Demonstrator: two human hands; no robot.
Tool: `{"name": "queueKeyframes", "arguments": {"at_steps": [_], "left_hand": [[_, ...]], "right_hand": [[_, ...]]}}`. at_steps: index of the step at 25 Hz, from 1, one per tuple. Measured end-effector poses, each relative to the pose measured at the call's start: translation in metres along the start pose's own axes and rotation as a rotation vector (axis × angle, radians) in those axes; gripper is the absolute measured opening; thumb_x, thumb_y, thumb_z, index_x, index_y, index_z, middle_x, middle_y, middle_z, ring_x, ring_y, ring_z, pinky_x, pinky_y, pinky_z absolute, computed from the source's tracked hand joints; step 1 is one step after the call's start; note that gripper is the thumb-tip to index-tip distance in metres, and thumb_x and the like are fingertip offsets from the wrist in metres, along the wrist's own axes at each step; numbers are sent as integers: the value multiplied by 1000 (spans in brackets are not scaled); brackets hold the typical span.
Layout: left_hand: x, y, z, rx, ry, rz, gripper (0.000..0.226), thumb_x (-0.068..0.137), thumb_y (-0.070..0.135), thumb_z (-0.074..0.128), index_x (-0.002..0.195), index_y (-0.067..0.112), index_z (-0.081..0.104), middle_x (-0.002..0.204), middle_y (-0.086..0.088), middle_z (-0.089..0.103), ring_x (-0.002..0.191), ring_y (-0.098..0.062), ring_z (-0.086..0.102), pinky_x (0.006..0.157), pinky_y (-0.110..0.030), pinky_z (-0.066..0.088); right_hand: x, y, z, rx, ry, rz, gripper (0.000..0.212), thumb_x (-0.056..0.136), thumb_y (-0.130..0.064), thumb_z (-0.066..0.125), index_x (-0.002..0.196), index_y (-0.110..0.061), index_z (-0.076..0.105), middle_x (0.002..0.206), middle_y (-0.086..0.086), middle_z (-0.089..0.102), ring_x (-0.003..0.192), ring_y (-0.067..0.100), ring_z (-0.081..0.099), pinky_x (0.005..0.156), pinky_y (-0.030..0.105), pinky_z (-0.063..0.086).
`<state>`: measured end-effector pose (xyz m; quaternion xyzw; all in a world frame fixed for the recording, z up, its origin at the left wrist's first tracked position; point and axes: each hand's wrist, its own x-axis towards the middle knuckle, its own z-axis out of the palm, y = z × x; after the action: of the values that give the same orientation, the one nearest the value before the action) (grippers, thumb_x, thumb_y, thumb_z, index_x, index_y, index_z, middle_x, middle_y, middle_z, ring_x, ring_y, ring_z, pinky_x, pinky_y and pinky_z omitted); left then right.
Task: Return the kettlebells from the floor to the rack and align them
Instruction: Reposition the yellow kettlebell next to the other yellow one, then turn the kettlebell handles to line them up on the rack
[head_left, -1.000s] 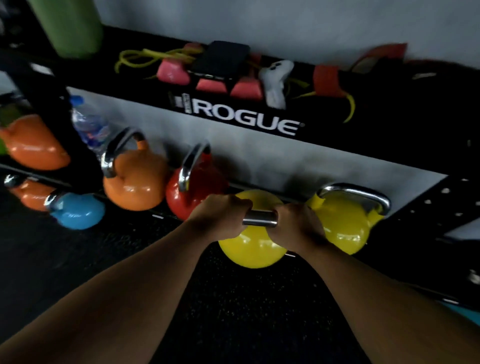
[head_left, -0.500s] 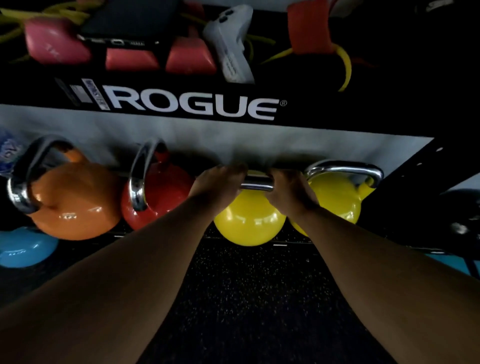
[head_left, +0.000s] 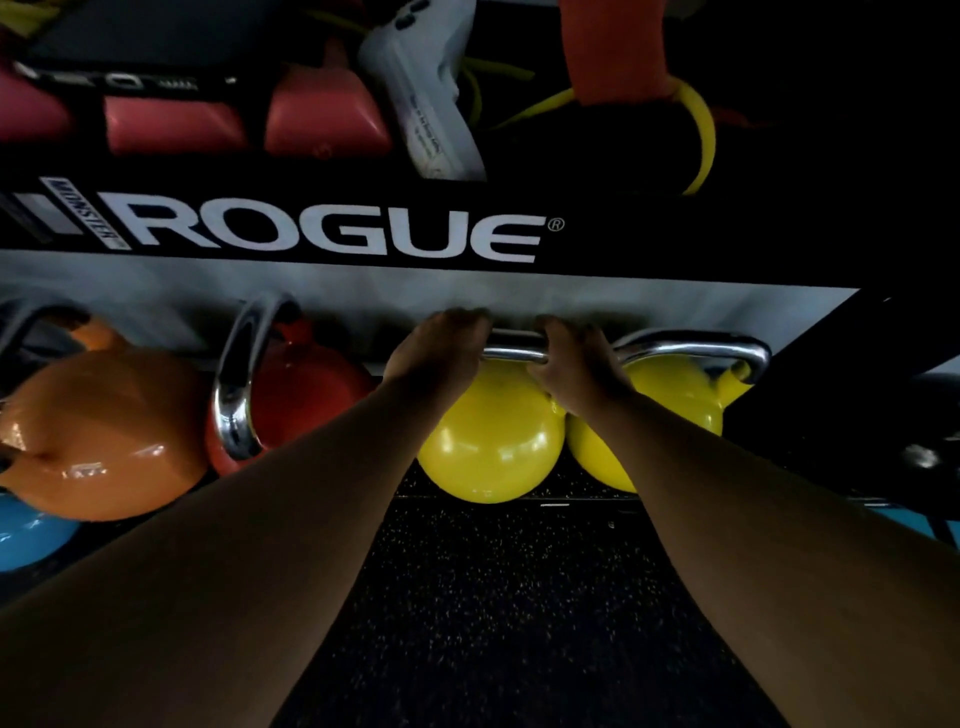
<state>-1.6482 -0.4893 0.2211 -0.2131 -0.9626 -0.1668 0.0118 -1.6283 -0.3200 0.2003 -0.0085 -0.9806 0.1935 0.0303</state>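
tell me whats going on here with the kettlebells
A person is putting kettlebells back on a rack. Both hands, the left hand and the right hand, grip the steel handle of a yellow kettlebell, holding it at the lower shelf beside a second yellow kettlebell. A red kettlebell and an orange kettlebell sit to the left. Whether the held one already rests on the shelf cannot be told.
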Motion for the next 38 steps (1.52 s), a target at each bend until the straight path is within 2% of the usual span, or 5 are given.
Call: {"name": "queueKeyframes", "arguments": {"at_steps": [6,13,20,29,38], "left_hand": [[1,1,-5,-40,-40,-19,34,82,10,59,113,16,47,110,-13,58,102,-37,58,72,-42,48],[-21,51,-11,309,21,234,67,72,24,63,134,16,40,130,-10,44,118,-33,43,93,-47,41],[-30,188,10,542,-20,363,51,66,26,63,114,9,60,112,-13,61,103,-36,55,81,-43,44],[-16,424,62,530,-92,490,38,66,24,61,103,16,62,98,-7,63,94,-32,59,75,-40,48],[60,552,121,491,-9,506,42,84,21,57,124,14,48,121,-8,54,114,-31,50,91,-44,40]], "right_hand": [[-3,-3,-9,-77,-35,-50,39,84,-18,66,119,-8,52,118,21,53,113,40,47,82,42,43],[-57,33,-47,-61,36,-281,52,84,-15,62,134,-15,48,124,14,52,117,35,46,92,42,44],[-135,145,-126,-245,69,-238,38,79,-15,59,117,-14,59,114,13,60,109,39,53,84,48,51],[-253,347,-253,-407,58,19,31,71,-14,62,103,-13,62,106,15,62,102,38,56,81,45,52],[-269,483,-301,-501,19,90,29,79,-17,63,108,-11,65,106,16,68,97,39,60,81,46,50]]}}
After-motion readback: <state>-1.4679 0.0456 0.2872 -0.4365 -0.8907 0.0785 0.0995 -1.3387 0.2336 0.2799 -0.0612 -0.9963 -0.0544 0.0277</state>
